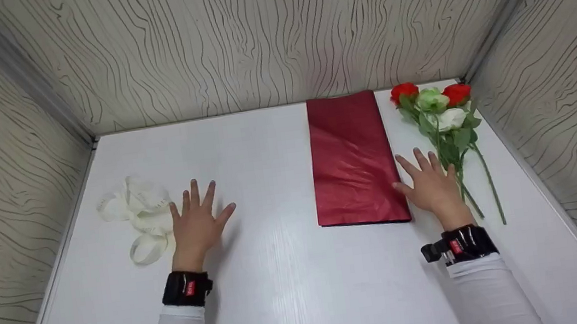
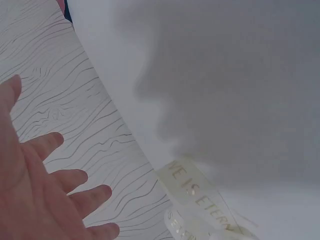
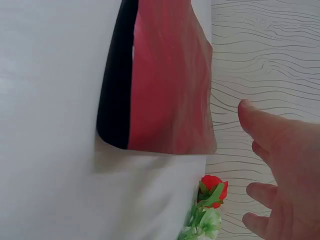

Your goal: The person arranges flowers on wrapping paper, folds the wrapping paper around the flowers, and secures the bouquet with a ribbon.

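My left hand (image 1: 197,225), fingers spread and holding nothing, hovers over the white table beside a loose heap of cream ribbon (image 1: 143,202). Gold lettering shows on that ribbon (image 2: 197,192) in the left wrist view. Also spread and holding nothing, my right hand (image 1: 432,185) hangs between a folded stack of dark red wrapping paper (image 1: 351,160) and a bunch of artificial flowers. A black layer (image 3: 116,95) lies under the red sheet. The bunch has two red flowers (image 1: 457,94), a pale green one (image 1: 432,100) and a white one (image 1: 451,119); the hand partly overlaps its green stems.
The white table (image 1: 280,273) is enclosed by wood-grain patterned panels (image 1: 230,42) at the back and both sides. Black camera straps (image 1: 187,288) circle both wrists over white sleeves (image 1: 489,291).
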Action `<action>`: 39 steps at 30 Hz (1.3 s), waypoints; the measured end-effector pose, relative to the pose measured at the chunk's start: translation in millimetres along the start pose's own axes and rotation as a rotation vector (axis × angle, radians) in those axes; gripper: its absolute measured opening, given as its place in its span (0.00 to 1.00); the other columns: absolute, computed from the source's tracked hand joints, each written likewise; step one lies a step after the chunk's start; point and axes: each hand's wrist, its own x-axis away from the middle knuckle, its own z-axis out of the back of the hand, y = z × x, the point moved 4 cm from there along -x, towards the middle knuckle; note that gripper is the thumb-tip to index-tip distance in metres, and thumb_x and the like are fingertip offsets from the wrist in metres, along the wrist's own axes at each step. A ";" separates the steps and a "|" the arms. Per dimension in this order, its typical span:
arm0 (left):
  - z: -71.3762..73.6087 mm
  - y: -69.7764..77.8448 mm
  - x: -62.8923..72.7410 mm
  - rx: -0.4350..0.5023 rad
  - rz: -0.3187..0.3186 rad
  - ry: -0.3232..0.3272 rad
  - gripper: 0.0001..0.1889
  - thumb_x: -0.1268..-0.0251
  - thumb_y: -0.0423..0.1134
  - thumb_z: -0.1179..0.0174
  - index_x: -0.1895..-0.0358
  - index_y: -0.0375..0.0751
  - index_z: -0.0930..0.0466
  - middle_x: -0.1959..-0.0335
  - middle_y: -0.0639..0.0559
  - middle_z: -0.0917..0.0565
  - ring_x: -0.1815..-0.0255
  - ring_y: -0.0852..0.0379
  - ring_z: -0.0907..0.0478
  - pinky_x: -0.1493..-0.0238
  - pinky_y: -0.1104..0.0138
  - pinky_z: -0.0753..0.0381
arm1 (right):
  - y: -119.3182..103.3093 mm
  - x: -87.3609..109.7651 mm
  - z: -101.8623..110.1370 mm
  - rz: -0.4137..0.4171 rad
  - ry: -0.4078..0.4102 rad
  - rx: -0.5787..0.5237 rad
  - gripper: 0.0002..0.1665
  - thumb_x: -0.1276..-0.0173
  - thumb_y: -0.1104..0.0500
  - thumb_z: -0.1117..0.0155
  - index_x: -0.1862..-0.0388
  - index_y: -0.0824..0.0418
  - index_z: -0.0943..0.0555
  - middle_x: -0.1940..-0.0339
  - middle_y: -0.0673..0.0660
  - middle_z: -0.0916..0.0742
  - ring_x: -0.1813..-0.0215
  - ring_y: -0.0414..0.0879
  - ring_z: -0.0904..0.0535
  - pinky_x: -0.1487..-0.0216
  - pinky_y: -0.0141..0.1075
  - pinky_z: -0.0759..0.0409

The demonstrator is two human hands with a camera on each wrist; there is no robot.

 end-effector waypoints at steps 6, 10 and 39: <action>-9.2 24.5 0.5 -0.020 -0.055 0.009 0.39 0.47 0.71 0.60 0.33 0.54 0.43 0.33 0.38 0.47 0.36 0.38 0.47 0.41 0.41 0.58 | -8.7 3.1 -17.0 0.035 -0.026 -0.022 0.38 0.39 0.40 0.47 0.32 0.50 0.42 0.32 0.65 0.44 0.34 0.65 0.54 0.47 0.69 0.57; -16.7 42.7 1.2 -0.033 -0.105 0.007 0.39 0.47 0.71 0.59 0.35 0.52 0.39 0.34 0.38 0.45 0.36 0.39 0.47 0.40 0.42 0.57 | -16.7 6.5 -27.5 0.086 -0.003 -0.048 0.35 0.39 0.45 0.43 0.35 0.55 0.37 0.35 0.67 0.40 0.36 0.65 0.48 0.45 0.65 0.49; -48.6 123.7 23.7 -0.013 -0.456 -0.104 0.27 0.46 0.53 0.42 0.44 0.47 0.29 0.38 0.42 0.36 0.38 0.45 0.40 0.40 0.48 0.45 | -77.0 17.9 -61.3 0.255 0.020 -0.054 0.30 0.40 0.48 0.41 0.40 0.57 0.30 0.39 0.64 0.34 0.39 0.60 0.41 0.43 0.51 0.37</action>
